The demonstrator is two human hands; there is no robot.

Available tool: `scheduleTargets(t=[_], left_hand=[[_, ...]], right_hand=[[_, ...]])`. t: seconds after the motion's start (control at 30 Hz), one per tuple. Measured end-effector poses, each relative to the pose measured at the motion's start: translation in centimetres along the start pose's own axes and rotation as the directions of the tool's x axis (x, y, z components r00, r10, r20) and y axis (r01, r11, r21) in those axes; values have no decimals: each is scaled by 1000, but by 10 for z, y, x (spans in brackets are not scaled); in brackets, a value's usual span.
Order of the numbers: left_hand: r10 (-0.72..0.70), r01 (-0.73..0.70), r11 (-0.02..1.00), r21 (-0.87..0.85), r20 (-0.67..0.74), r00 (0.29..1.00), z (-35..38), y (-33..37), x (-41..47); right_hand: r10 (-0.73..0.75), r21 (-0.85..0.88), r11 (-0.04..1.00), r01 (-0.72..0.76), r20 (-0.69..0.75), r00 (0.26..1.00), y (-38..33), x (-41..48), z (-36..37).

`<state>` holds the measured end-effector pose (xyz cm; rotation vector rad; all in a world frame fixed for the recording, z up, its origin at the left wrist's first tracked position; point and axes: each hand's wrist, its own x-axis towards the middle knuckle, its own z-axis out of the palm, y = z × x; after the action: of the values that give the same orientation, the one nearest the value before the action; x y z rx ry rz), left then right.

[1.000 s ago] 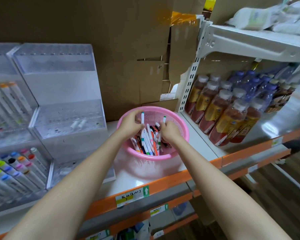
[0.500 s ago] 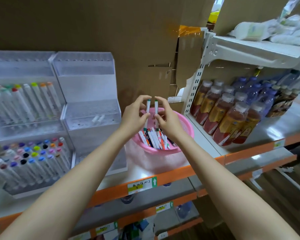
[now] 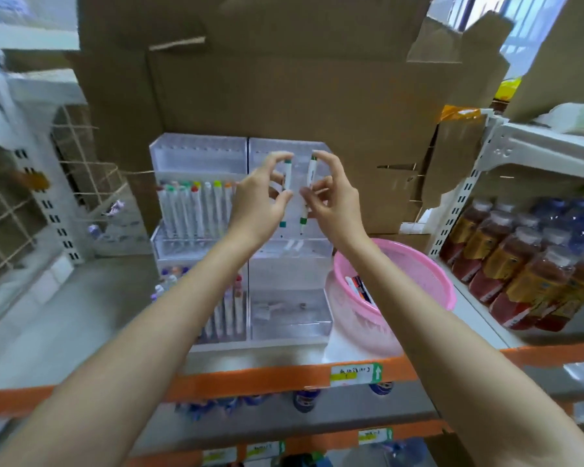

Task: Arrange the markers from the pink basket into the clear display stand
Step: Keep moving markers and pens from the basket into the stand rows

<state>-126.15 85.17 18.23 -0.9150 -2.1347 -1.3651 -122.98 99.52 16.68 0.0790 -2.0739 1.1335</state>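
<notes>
Head view, two white markers [image 3: 311, 175], seemingly green-capped, nearly upright

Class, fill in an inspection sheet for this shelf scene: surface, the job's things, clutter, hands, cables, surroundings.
Surface: pale shelf with an orange front edge.
Job's things: pink basket holding markers, right of the clear display stand; stand's left half already stocked.
Clutter: drink bottles at the right.
Hands: left hand pinches a green-capped marker; right hand pinches a second marker; both in front of the stand's upper tiers.
Cables: nothing seen.
Surroundings: cardboard behind.
</notes>
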Motion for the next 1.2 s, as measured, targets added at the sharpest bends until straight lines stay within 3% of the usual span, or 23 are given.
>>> scheduleTargets(t=[0.2,0.53,0.83,1.2], left_hand=[[-23,27,996,81,-51,998,-57,-36,9],[25,-26,998,-60,-26,999,-104,-82,22],[40,-39,989,-143,0,999,-102,-106,31],[80,-76,992,-102,38,996,-101,-116,33]], right_hand=[[-35,23,999,34,25,999,-27,12,64],[-64,-56,997,61,-56,996,-49,24,131],[-103,-166,982,88,-82,991,-41,27,152],[-160,-200,972,127,-158,974,-35,20,153]])
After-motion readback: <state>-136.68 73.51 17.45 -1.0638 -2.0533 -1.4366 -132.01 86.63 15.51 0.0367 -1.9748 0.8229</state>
